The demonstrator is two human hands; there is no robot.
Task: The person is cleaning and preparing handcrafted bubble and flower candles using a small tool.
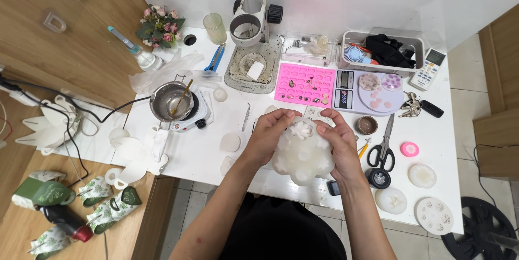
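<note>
A translucent white, lumpy silicone mould (301, 154) with a flower-shaped top is held between both hands above the front of the white table (205, 152). My left hand (268, 136) grips its left side, thumb near the top. My right hand (338, 143) wraps its right side, fingers at the upper edge. Both forearms reach up from the bottom of the view.
A small pot with a spoon (172, 100) sits on a hotplate at left. Behind are a microscope stand (251, 38), pink mould tray (305, 84), scale (367, 95), and grey bin (384, 49). Scissors (384, 149), tweezers (246, 116) and round moulds (421, 176) lie nearby.
</note>
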